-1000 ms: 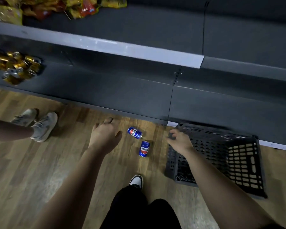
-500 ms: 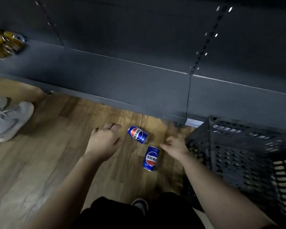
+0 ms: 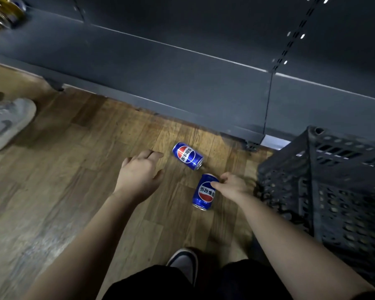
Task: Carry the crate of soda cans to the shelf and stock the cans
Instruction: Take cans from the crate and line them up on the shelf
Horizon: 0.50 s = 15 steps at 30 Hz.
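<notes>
The wooden floor [image 3: 74,191] is bare planks. The near Pepsi can [image 3: 204,193] lies on its side, its long axis pointing almost toward the shelf. The right hand [image 3: 234,185] lays its thumb on this can; I cannot tell if it grips. The left hand [image 3: 139,176], fingers loosely bent, holds nothing beside the far Pepsi can [image 3: 187,155], which lies diagonally. That makes two cans. One black crate [image 3: 333,180] stands at the right, before the grey shelf [image 3: 182,83].

Both the far can [image 3: 187,155] and the near can [image 3: 205,192] were blue with a red, white and blue roundel, white characters and silver ends. The floor [image 3: 74,169] showed brown wood grain in planks. The shelf [image 3: 182,83] was dark blue-grey, and the crate [image 3: 344,191] on the right dark grey with rows of slots. The left shoe [image 3: 7,124] was pale grey with a darker mark. The trousers [image 3: 160,284] were black. The tins [image 3: 0,14] at far left were gold.
</notes>
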Available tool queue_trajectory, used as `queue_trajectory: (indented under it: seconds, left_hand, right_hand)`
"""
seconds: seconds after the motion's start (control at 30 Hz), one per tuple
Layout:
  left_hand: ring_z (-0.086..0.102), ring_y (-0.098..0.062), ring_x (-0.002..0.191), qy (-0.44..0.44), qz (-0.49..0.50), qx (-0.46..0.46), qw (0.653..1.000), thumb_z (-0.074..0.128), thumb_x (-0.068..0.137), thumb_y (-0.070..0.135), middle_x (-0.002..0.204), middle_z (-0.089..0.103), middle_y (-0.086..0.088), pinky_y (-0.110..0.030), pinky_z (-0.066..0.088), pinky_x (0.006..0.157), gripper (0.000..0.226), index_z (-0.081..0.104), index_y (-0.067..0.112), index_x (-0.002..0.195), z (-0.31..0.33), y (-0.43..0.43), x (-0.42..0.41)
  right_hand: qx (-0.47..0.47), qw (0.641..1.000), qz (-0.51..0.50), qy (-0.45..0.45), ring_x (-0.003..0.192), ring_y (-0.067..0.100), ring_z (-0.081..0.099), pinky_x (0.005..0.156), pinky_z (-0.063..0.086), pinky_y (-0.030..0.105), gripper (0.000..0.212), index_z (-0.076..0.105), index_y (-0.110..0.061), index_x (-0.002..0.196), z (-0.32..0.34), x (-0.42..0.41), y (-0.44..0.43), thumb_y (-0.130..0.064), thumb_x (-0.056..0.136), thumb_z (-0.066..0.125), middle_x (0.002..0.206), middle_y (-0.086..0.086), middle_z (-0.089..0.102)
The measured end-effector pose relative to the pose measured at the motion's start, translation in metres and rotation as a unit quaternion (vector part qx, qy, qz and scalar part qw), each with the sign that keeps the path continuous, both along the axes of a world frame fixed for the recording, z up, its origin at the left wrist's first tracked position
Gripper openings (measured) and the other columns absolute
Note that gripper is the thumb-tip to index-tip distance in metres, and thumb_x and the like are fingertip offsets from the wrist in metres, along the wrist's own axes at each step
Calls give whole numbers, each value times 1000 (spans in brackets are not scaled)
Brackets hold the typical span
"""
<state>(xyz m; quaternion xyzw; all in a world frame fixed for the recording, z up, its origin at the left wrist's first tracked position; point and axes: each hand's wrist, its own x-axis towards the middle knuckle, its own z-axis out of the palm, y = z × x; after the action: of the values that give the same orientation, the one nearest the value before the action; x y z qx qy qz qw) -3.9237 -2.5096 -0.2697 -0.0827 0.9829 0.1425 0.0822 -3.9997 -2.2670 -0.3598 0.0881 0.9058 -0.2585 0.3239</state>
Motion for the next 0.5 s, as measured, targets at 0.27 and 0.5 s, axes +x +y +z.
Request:
queue_trajectory:
  seconds: [0.27, 0.5]
  left_hand:
    - [52, -23, 119, 26, 3, -19, 999, 52, 92, 35, 136, 50, 1, -41, 35, 100, 47, 45, 23, 137, -13, 4, 0]
    - [53, -25, 114, 18, -21, -14, 1000, 54, 90, 32, 129, 53, -2, -42, 37, 97, 45, 48, 20, 133, -20, 9, 5]
  right_hand:
    - [-8, 998, -53, -29, 129, 32, 49, 96, 45, 38, 97, 24, -15, 150, -28, 7, -14, -47, 77, 78, 146, 11, 46]
    - [-22, 995, -89, -23, 122, 34, 54, 92, 45, 37, 90, 23, -12, 146, -50, 23, -29, -48, 81, 73, 139, 14, 51]
